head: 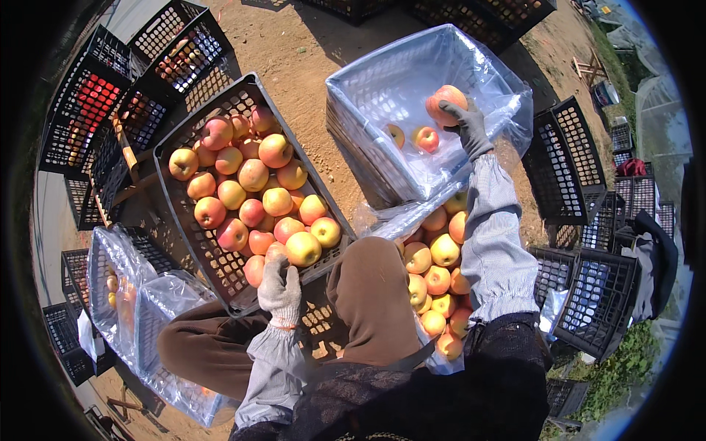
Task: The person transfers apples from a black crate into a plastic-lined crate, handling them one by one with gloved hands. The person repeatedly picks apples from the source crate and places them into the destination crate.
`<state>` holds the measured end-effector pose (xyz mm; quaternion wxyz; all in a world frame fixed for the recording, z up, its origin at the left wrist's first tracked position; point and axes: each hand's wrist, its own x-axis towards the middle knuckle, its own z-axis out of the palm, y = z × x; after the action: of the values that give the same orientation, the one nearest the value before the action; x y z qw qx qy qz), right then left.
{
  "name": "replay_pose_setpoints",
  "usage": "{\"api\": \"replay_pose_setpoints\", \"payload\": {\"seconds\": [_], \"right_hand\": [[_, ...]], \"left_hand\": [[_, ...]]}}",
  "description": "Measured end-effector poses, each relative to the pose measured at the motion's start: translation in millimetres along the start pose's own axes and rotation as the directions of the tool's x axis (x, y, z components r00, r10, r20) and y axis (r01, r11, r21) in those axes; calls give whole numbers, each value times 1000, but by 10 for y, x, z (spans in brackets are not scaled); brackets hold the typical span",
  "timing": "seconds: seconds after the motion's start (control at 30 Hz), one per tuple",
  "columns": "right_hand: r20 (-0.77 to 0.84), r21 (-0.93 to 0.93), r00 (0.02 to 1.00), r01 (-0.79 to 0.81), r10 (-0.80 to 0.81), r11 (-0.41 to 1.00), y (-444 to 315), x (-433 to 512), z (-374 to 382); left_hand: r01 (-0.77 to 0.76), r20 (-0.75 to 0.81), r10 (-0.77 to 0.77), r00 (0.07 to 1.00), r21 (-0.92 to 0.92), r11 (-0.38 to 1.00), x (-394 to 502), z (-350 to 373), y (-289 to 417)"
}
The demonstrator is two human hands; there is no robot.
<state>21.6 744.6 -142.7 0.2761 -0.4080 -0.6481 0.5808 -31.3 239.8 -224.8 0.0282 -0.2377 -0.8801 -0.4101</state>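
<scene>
My right hand point(469, 124), in a dark grey glove, grips a red-streaked apple point(441, 105) above a crate lined with clear plastic point(380, 105). Two apples, a red one point(427, 139) and a yellowish one point(395, 135), lie on the bottom of that liner. In a pale knit glove, my left hand point(278, 292) is at the near edge of a black plastic crate point(193, 231) heaped with red and yellow apples point(253, 175). Its fingertips touch an apple point(276, 251) there; whether they grasp it is hidden.
Beside my right knee point(372, 297) is another plastic-lined container of apples point(437, 280), partly covered by my sleeve. Plastic-wrapped crates point(171, 297) stand at the left. Black crates point(568, 160) stand on the right, with more crates point(182, 49) at upper left, all on bare soil point(287, 66).
</scene>
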Motion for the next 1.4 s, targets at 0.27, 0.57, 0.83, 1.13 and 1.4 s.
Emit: {"api": "replay_pose_setpoints", "payload": {"seconds": [0.27,0.57,0.83,1.13,1.4], "right_hand": [[170,-677,975,11,142,736,712,792,832],[386,-872,884,256,264,418,1217,1018,1464],[501,-862,776,411,382,296,1357,888,1649],[374,-607,882,467,-287,643,676,377,1150],[319,-324,824,560,-469,763,226,-191,950]], "left_hand": [[19,39,-23,999,108,994,125,8,188],[-15,35,10,999,145,989,102,50,156],[221,170,-242,955,132,966,185,-14,253],[-203,66,192,979,318,926,2045,852,-197],[-387,507,148,849,407,827,2691,1175,-384]]}}
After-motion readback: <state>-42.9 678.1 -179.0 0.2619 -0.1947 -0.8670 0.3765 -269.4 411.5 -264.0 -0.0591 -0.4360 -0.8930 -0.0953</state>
